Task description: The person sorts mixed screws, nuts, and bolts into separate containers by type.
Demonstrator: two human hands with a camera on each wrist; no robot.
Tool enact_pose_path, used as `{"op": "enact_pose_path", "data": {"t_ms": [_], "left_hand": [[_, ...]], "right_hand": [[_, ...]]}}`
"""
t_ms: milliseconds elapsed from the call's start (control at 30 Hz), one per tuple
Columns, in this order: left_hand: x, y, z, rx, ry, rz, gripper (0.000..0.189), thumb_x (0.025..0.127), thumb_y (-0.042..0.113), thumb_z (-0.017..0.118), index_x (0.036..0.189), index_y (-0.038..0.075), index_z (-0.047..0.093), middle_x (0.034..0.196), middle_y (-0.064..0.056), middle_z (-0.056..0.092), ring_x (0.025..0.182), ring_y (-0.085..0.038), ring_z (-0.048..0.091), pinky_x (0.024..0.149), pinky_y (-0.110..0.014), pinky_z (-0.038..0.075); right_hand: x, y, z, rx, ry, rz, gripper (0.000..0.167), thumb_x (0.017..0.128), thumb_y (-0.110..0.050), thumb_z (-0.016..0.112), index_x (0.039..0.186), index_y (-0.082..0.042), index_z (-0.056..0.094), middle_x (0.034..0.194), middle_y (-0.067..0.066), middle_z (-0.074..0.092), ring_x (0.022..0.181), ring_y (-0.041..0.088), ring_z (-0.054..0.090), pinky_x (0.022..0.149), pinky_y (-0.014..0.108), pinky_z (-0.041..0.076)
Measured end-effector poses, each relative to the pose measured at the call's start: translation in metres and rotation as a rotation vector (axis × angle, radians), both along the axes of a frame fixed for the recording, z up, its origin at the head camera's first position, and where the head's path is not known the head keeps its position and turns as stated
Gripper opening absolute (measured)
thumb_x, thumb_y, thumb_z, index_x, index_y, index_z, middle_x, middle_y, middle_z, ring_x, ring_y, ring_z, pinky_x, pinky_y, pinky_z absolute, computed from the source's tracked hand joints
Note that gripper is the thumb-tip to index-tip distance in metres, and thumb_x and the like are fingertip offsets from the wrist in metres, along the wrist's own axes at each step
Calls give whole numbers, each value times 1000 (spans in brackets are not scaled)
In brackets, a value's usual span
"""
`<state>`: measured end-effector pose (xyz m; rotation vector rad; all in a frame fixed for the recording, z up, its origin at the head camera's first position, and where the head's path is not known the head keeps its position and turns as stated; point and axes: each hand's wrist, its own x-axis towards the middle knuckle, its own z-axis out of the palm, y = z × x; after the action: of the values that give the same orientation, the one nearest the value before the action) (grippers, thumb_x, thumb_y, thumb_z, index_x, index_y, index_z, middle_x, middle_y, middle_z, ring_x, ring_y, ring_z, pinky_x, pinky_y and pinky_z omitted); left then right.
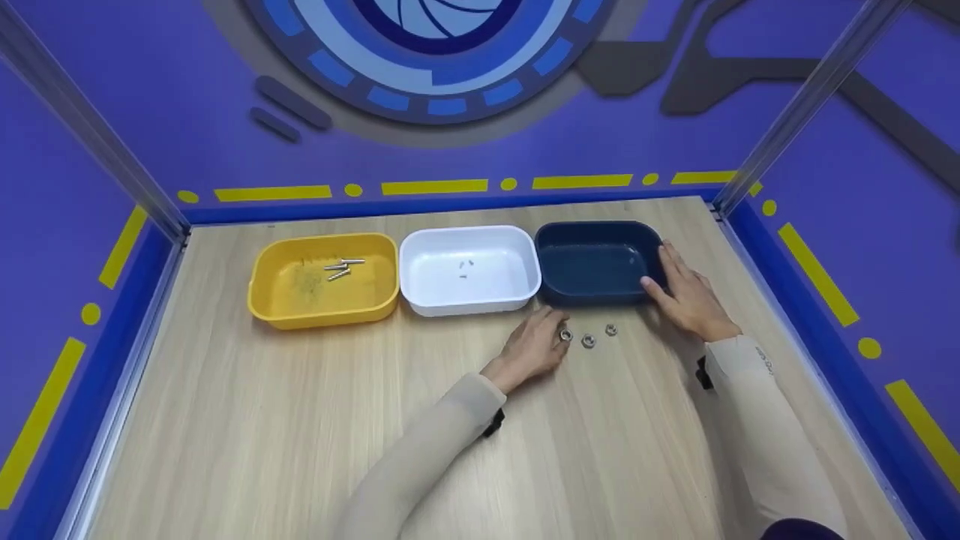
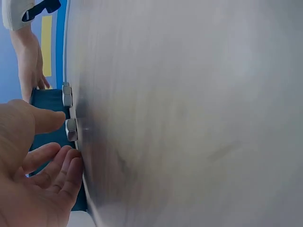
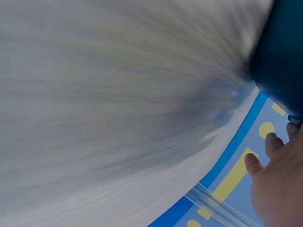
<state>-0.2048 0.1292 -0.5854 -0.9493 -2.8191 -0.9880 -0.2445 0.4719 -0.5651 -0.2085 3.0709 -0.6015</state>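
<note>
My left hand [image 1: 532, 346] is low over the table beside three metal nuts: a near nut [image 1: 566, 335], a middle nut [image 1: 589, 341] and a far nut [image 1: 611, 330]. In the left wrist view, its thumb and loosely bent fingers stand apart, the thumb tip close to one nut [image 2: 71, 130]. At the right end of a dark blue box [image 1: 600, 298] is my right hand [image 1: 696, 304]. Its thumb lies over the near rim, while the fingers extend along the right side. In the right wrist view, spread fingertips [image 3: 253, 163] show below the box [image 3: 284, 52].
Left of the dark blue box stands a white box [image 1: 471, 306] with several tiny pieces in it. Farther left, a yellow box [image 1: 326, 320] holds several screws. Purple walls [image 1: 450, 161] close off the wooden table [image 1: 300, 420] at the back and both sides.
</note>
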Motion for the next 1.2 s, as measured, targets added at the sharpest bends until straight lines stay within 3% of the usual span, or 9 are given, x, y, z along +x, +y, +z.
{"op": "enact_pose_path", "data": {"t_ms": [333, 567, 967, 1200], "left_hand": [[-16, -2, -1, 25, -128, -28, 33, 93, 19, 82, 125, 11, 80, 121, -4, 74, 113, -19, 68, 100, -28, 56], [-23, 0, -4, 90, -197, -39, 30, 88, 19, 88, 117, 13, 84, 114, -2, 78, 100, -14, 66, 86, -22, 53], [-28, -4, -9, 94, -145, -111, 23, 92, 19, 86, 113, 11, 85, 105, -5, 77, 98, -18, 69, 84, -20, 53], [-28, -5, -6, 88, -166, -105, 22, 92, 21, 86, 112, 11, 85, 106, -5, 75, 98, -16, 67, 85, -19, 53]], "right_hand": [[-2, -1, 2, -5, -8, 4, 88, 111, -60, 39, 172, -7, 2, 181, 15, 0, 165, 46, 12, 128, 74, 13], [0, 1, 4, 3, -22, 1, 88, 112, -60, 38, 172, -8, 1, 181, 17, 0, 165, 46, 10, 128, 75, 12], [2, -2, 4, 1, 3, 20, 87, 112, -56, 42, 171, -2, 7, 179, 22, 5, 165, 45, 10, 132, 69, 12], [0, -2, 3, 14, 36, 30, 86, 112, -54, 43, 170, 0, 12, 179, 24, 8, 165, 48, 10, 133, 67, 10]]}}
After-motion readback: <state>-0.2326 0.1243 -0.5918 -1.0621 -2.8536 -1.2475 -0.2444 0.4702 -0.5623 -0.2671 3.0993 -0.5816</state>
